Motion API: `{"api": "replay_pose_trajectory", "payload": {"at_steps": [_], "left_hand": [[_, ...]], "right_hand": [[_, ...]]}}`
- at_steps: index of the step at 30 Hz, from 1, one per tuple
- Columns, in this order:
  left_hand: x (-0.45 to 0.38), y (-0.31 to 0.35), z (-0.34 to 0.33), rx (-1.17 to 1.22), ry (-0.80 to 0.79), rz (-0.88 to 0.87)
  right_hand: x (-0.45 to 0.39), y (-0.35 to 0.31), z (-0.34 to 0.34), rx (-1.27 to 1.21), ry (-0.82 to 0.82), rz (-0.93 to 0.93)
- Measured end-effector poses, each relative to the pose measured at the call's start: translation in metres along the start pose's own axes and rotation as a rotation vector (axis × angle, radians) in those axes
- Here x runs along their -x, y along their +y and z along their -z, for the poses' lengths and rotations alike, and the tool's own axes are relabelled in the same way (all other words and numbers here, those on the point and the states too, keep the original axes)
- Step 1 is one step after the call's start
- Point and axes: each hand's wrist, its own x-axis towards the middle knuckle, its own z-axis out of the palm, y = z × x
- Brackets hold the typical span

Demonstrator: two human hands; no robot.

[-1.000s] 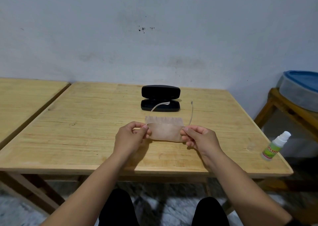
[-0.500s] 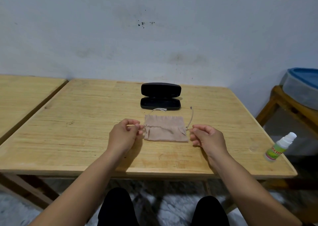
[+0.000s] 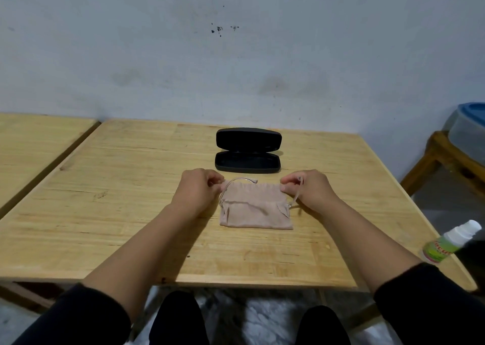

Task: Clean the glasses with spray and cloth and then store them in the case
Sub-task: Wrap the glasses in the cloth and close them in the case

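While both hands [image 3: 198,191] [image 3: 311,189] pinch the cloth's [image 3: 256,206] far edge, their grip closed, the case [image 3: 248,150] lies open beyond.

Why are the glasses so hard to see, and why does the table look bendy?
Head view: the glasses are clear and thin, so they fade into the beige cloth; the wide lens curves the table edges; soft light leaves faint shadows under both hands.

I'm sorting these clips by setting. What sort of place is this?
Probably a plain spare or work room: bare wooden tables against a scuffed, unpainted-looking wall, and a lidded plastic tub on a wooden stand.
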Motion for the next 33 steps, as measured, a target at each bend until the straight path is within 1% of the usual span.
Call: {"api": "replay_pose_trajectory", "payload": {"at_steps": [2, 4, 7, 11, 14, 15, 17, 19, 20, 23, 25, 27, 28, 29, 31, 33], "left_hand": [[-0.002, 0.0, -0.003, -0.019, 0.0, -0.021], [-0.002, 0.0, -0.004, -0.006, -0.007, -0.029], [0.0, 0.0, -0.003, 0.081, -0.01, -0.036], [0.003, -0.001, 0.005, 0.242, -0.007, -0.061], [0.007, -0.006, 0.014, 0.31, -0.055, -0.149], [0.008, -0.008, 0.015, 0.331, -0.085, -0.178], [0.012, -0.012, 0.018, 0.334, -0.157, -0.229], [0.015, -0.016, 0.018, 0.267, -0.22, -0.279], [0.017, -0.016, 0.018, 0.236, -0.244, -0.292], [0.024, -0.016, 0.018, 0.215, -0.274, -0.293], [0.027, -0.016, 0.018, 0.22, -0.269, -0.285], [0.031, -0.015, 0.017, 0.217, -0.224, -0.268], [0.033, -0.014, 0.016, 0.223, -0.171, -0.251], [0.037, -0.013, 0.015, 0.242, -0.095, -0.221], [0.048, -0.008, 0.013, 0.277, 0.111, -0.162], [0.061, -0.004, 0.008, 0.235, 0.287, -0.179]], "right_hand": [[-0.005, 0.001, -0.003, 0.087, -0.019, 0.048], [-0.007, 0.002, -0.005, 0.107, -0.026, 0.079], [-0.008, 0.005, -0.002, 0.116, -0.035, 0.083], [-0.003, 0.008, 0.006, -0.183, -0.043, 0.022], [0.005, 0.005, 0.015, -0.383, -0.132, 0.013], [0.006, 0.005, 0.02, -0.353, -0.164, 0.054], [0.01, 0.005, 0.029, -0.17, -0.236, 0.15], [0.016, 0.002, 0.035, -0.012, -0.304, 0.192], [0.018, 0.002, 0.036, 0.013, -0.32, 0.19], [0.024, 0.007, 0.033, -0.034, -0.313, 0.14], [0.027, 0.012, 0.028, -0.135, -0.26, 0.088], [0.032, 0.017, 0.023, -0.219, -0.16, 0.033], [0.035, 0.018, 0.022, -0.226, -0.098, 0.011], [0.04, 0.019, 0.02, -0.224, -0.033, -0.004], [0.054, 0.021, 0.016, -0.215, 0.073, -0.028], [0.068, 0.021, 0.012, -0.186, 0.125, -0.025]]}}
